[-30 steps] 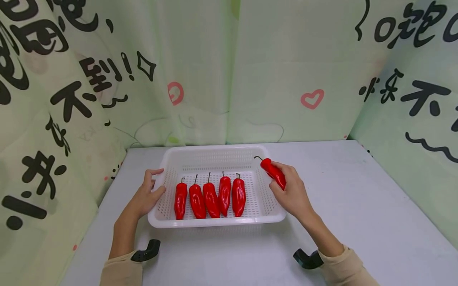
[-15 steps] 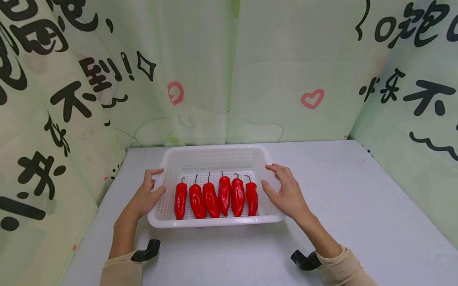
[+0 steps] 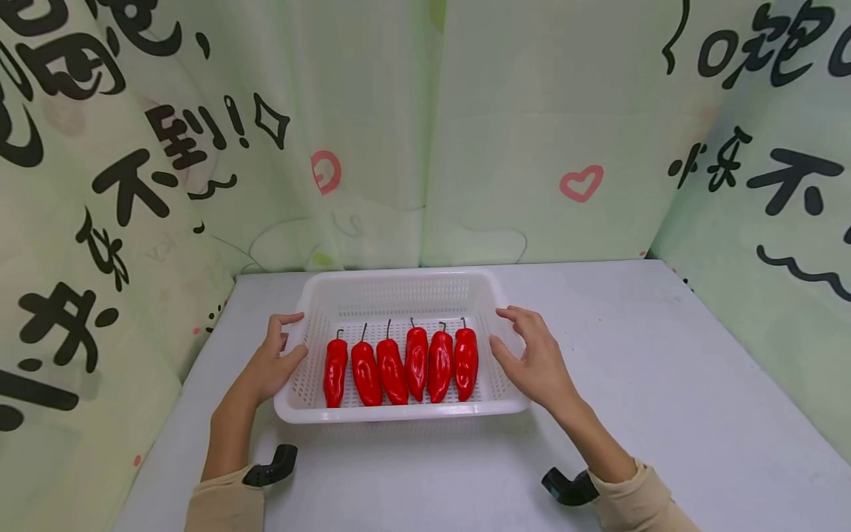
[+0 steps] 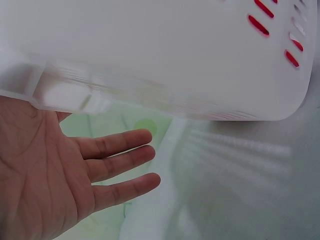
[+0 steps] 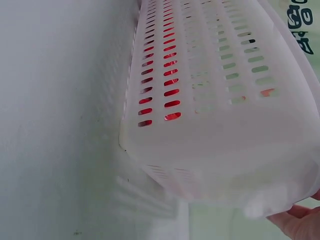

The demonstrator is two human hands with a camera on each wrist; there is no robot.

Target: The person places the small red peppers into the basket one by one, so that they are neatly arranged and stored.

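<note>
A white perforated plastic basket (image 3: 412, 415) stands on the table with several red peppers (image 3: 390, 362) in a row inside, stems toward the far side. My left hand (image 3: 272, 362) holds its left rim, thumb and index finger over the edge. In the left wrist view, the other fingers (image 4: 125, 192) of that hand stretch out below the rim, spread apart. My right hand (image 3: 535, 358) is at the right rim in a like way, thumb and index over it. The right wrist view shows only part of this hand (image 5: 300, 225), under the rim.
The white tabletop (image 3: 631, 355) spreads around the basket. Pale green printed curtains (image 3: 499, 133) with black lettering and hearts enclose the back and both sides. Dark wrist cameras (image 3: 272, 467) sit on both forearms.
The right hand has let go of a pepper, which now lies at the row's right end, then moved to the right rim. That pepper has shifted slightly. The left hand has stayed put.
</note>
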